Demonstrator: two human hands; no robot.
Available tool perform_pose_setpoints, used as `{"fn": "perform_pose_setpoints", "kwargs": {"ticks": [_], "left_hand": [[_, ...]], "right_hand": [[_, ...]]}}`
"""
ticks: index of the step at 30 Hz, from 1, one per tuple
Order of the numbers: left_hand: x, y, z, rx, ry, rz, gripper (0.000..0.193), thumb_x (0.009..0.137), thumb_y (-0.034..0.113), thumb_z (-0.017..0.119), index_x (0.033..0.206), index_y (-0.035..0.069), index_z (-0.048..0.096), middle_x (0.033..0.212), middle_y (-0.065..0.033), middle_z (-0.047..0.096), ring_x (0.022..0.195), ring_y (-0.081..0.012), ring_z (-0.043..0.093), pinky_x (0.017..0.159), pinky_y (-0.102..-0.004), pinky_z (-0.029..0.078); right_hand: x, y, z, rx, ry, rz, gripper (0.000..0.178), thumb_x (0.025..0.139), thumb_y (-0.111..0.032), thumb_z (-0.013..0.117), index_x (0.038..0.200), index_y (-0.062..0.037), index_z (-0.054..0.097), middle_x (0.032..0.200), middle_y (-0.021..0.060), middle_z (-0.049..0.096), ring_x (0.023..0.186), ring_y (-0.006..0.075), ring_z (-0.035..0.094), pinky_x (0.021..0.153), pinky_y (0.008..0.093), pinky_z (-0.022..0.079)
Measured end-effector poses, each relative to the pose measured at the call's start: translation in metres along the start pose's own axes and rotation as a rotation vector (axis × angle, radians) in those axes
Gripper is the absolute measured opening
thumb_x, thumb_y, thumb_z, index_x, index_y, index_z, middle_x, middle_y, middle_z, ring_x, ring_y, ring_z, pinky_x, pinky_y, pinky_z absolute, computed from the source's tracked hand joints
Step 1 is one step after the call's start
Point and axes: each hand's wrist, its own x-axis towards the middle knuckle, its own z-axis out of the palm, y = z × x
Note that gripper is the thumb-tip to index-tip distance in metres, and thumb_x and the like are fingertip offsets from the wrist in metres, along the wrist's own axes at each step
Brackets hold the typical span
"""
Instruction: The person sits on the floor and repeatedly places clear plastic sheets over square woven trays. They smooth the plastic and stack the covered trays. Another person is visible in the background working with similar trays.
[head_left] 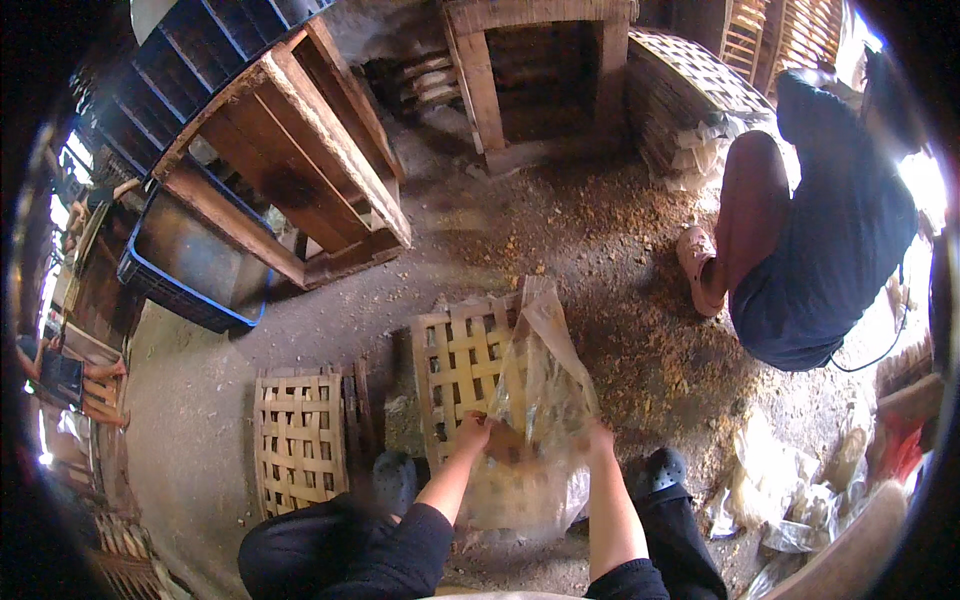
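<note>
A clear plastic sheet stretches between my hands, over a woven bamboo lattice panel on the ground in front of me. My left hand pinches the sheet's left edge above the middle of the panel. On the other side, my right hand is closed on the sheet's right edge; its fingertips are partly hidden. The plastic covers the right and near parts of the lattice, and its far end reaches past the panel. Beside my left foot lies a second woven lattice panel.
Another person crouches at the right. A wooden frame and a blue-rimmed crate stand at the left. At the back are a wooden stand and stacked lattice panels. Crumpled plastic lies by my right foot.
</note>
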Motion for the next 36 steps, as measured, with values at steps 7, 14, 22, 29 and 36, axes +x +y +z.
{"fn": "perform_pose_setpoints", "kwargs": {"ticks": [7, 14, 22, 29, 36], "left_hand": [[0.008, 0.008, 0.016, 0.168, 0.027, 0.169, 0.029, 0.078, 0.028, 0.058, 0.087, 0.0, 0.055, 0.078, -0.0152, 0.06, 0.075, -0.029, 0.058, 0.066, -0.0381, 0.045], [-0.005, -0.051, -0.019, -0.27, 0.385, 0.001, 0.023, 0.076, 0.021, 0.056, 0.077, -0.002, 0.056, 0.071, -0.0158, 0.058, 0.069, -0.0316, 0.056, 0.062, -0.039, 0.043], [-0.058, -0.097, -0.057, -0.035, 0.625, -0.209, 0.022, 0.073, 0.021, 0.055, 0.073, -0.001, 0.056, 0.075, -0.0186, 0.06, 0.074, -0.0334, 0.057, 0.068, -0.0399, 0.044], [-0.041, -0.108, -0.047, 0.081, 0.631, -0.022, 0.028, 0.069, 0.022, 0.061, 0.088, 0.002, 0.055, 0.085, -0.0145, 0.058, 0.083, -0.0344, 0.054, 0.071, -0.0415, 0.043], [0.003, -0.089, -0.065, 0.131, 0.239, 0.197, 0.034, 0.066, 0.018, 0.065, 0.099, 0.014, 0.056, 0.084, -0.0136, 0.055, 0.092, -0.0289, 0.05, 0.076, -0.0425, 0.041]], "right_hand": [[-0.002, -0.015, -0.004, 0.087, 0.079, 0.121, 0.017, 0.076, -0.022, 0.052, 0.088, -0.0099, 0.054, 0.063, 0.0087, 0.05, 0.046, 0.0234, 0.051, 0.037, 0.0343, 0.04], [-0.022, -0.023, 0.017, -0.154, 0.006, -0.128, 0.019, 0.075, -0.025, 0.053, 0.089, -0.0122, 0.05, 0.067, 0.0036, 0.043, 0.051, 0.0175, 0.044, 0.037, 0.0329, 0.033], [0.018, 0.006, 0.029, -0.327, -0.047, -0.209, 0.032, 0.073, -0.023, 0.055, 0.101, -0.0082, 0.049, 0.08, 0.0057, 0.049, 0.067, 0.0183, 0.049, 0.043, 0.0329, 0.038], [0.053, 0.007, 0.011, -0.97, 0.086, -0.645, 0.052, 0.07, -0.026, 0.058, 0.116, -0.0039, 0.047, 0.11, 0.0172, 0.051, 0.103, 0.0282, 0.05, 0.084, 0.0373, 0.041], [-0.015, -0.021, 0.041, -0.956, -0.092, -0.544, 0.061, 0.07, -0.028, 0.06, 0.122, -0.0006, 0.042, 0.128, 0.0189, 0.037, 0.119, 0.0292, 0.036, 0.097, 0.0355, 0.03]]}}
